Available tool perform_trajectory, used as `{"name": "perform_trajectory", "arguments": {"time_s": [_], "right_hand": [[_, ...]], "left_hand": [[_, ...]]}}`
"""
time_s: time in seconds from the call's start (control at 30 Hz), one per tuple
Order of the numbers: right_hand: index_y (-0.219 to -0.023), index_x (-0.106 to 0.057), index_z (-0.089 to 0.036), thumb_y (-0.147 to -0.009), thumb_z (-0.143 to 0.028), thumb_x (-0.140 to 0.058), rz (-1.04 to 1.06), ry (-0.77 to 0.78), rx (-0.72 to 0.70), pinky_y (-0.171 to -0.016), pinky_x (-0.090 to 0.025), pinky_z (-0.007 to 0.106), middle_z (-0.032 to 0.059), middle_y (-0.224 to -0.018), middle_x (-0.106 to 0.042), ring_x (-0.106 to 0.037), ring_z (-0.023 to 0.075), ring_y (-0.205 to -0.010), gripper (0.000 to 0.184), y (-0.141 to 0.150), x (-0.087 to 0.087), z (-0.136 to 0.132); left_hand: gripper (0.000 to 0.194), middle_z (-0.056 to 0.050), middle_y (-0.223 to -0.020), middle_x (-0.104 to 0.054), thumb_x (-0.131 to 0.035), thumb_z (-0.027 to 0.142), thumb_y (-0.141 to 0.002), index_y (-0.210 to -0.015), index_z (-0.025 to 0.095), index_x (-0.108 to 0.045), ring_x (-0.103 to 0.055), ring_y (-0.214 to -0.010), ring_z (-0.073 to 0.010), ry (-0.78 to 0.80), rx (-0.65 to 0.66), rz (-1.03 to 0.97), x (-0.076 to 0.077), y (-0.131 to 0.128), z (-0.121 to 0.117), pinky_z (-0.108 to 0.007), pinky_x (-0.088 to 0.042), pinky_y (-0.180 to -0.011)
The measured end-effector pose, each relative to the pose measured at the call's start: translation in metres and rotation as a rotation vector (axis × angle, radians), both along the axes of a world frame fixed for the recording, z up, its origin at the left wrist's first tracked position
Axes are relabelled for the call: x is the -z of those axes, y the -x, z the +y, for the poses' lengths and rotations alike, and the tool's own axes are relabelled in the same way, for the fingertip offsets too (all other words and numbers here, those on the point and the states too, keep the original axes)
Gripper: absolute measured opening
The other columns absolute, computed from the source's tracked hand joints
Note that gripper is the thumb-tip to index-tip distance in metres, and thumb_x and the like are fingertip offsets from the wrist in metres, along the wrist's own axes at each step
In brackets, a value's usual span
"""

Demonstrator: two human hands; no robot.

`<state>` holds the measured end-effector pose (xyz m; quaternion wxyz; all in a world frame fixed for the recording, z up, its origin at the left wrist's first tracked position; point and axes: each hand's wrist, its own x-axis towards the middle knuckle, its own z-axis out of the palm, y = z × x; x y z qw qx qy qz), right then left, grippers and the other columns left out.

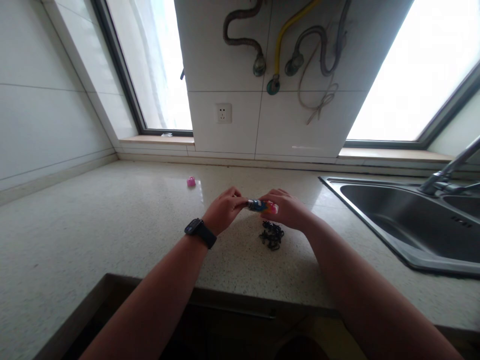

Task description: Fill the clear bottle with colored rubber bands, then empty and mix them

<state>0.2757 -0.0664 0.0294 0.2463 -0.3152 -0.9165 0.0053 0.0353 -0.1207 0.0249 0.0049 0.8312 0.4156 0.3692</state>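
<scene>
both forearms are reaching out over the near edge of the speckled countertop (93,235), converging toward the middle so the two hands are meeting just above the surface. the left wrist is wearing a black watch (200,232), its face turned up toward the camera.

the left hand (224,210) is curling in, fingertips pinched on the dark, metal-looking end of a small blue tube-shaped object (258,205). the right hand (285,208) is wrapping loosely round the other end, where something pink and orange is showing between the fingers; how tightly it is gripping i cannot tell. the object is lying roughly level between the two hands, held clear of the counter, probably so each hand can work on its own end. both wrists are bending slightly inward, knuckles up.

just below the right hand, a small dark tangled clump (271,235) is sitting on the counter, near the hands but not touching them.

farther back and to the left, a small pink piece (191,182) is lying alone, well apart from the hands. to the right, a steel sink (375,210) is sinking into the counter, with a tap (450,172) leaning over it. beyond, a wall socket (223,113) is sitting in the tiled wall, and hoses (277,45) are hanging above it between two bright windows.
</scene>
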Motion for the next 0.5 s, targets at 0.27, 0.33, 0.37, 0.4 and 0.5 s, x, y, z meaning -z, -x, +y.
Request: {"name": "perform_trajectory", "arguments": {"time_s": [0.27, 0.33, 0.37, 0.4, 0.5], "right_hand": [[-0.112, -0.065, -0.026, -0.076, -0.038, -0.073, 0.018, 0.004, -0.001, -0.086, -0.044, 0.036, 0.0064, -0.104, -0.066, -0.058, 0.0236, -0.097, 0.039, 0.0001, -0.0006, -0.0010], [-0.112, -0.065, -0.026, -0.076, -0.038, -0.073, 0.021, 0.002, -0.005, -0.086, -0.044, 0.036, 0.0062, -0.104, -0.066, -0.058, 0.0234, -0.097, 0.039, 0.0001, -0.0001, -0.0006], [-0.112, -0.065, -0.026, -0.076, -0.038, -0.073, 0.023, 0.003, -0.006, -0.086, -0.044, 0.036, 0.0061, -0.104, -0.066, -0.058, 0.0234, -0.097, 0.039, 0.0001, 0.0002, -0.0003], [-0.112, -0.065, -0.026, -0.076, -0.038, -0.074, 0.024, 0.004, -0.006, -0.086, -0.044, 0.036, 0.0060, -0.104, -0.066, -0.059, 0.0235, -0.097, 0.039, 0.0001, 0.0005, 0.0000], [-0.111, -0.065, -0.026, -0.075, -0.038, -0.074, 0.030, 0.000, 0.001, -0.085, -0.045, 0.036, 0.0062, -0.103, -0.067, -0.059, 0.0237, -0.096, 0.039, -0.0002, 0.0012, 0.0009]], "left_hand": [[0.012, -0.004, -0.089, -0.065, -0.064, 0.017, -0.087, -0.095, 0.019, -0.074, -0.062, -0.082, -0.0143, 0.049, 0.015, -0.238, 0.0000, 0.0022, 0.0020, -0.028, -0.051, -0.075], [0.010, -0.004, -0.089, -0.068, -0.067, 0.017, -0.085, -0.092, 0.018, -0.074, -0.063, -0.081, -0.0144, 0.049, 0.014, -0.273, 0.0000, 0.0031, 0.0022, -0.029, -0.052, -0.076], [0.010, -0.004, -0.089, -0.068, -0.068, 0.017, -0.085, -0.092, 0.018, -0.073, -0.064, -0.081, -0.0146, 0.049, 0.013, -0.283, -0.0004, 0.0033, 0.0020, -0.029, -0.052, -0.076], [0.010, -0.004, -0.089, -0.069, -0.068, 0.018, -0.085, -0.093, 0.019, -0.073, -0.064, -0.082, -0.0148, 0.047, 0.012, -0.288, -0.0009, 0.0033, 0.0017, -0.029, -0.053, -0.076], [0.012, -0.005, -0.091, -0.070, -0.066, 0.019, -0.086, -0.096, 0.020, -0.073, -0.065, -0.084, -0.0159, 0.034, 0.003, -0.267, -0.0030, 0.0030, 0.0007, -0.031, -0.054, -0.078]]}}
